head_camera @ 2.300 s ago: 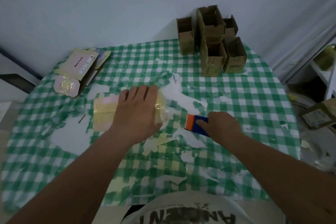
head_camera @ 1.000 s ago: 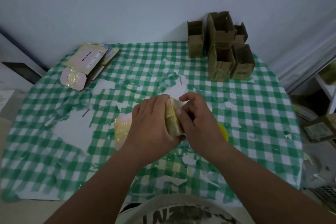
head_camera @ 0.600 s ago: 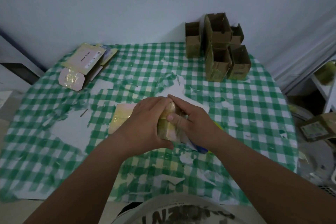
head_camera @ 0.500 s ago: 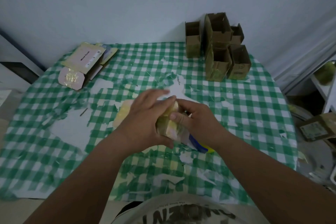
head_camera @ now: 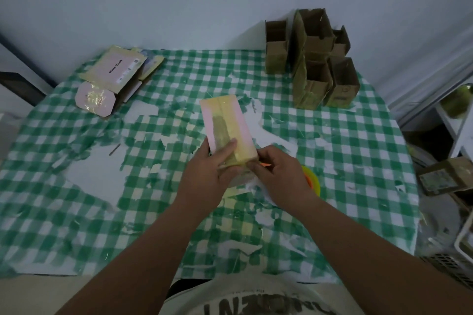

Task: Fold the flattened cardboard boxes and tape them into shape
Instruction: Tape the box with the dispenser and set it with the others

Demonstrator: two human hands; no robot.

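Head view: the left hand (head_camera: 208, 174) and right hand (head_camera: 277, 176) are now lifting the pink taped box (head_camera: 226, 130) upright off the checked tablecloth (head_camera: 76, 207), each pinching its near end. Half a second earlier it was lying low between them, so taping appears finished. The tape dispenser (head_camera: 311, 181) is lying just right of the right hand; finished brown boxes (head_camera: 312, 59) are standing well beyond it.

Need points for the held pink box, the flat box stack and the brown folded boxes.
held pink box (head_camera: 225, 123), head view, on its taped top face.
flat box stack (head_camera: 115, 69), head view, on the top printed sheet.
brown folded boxes (head_camera: 311, 84), head view, on a front box's wall.
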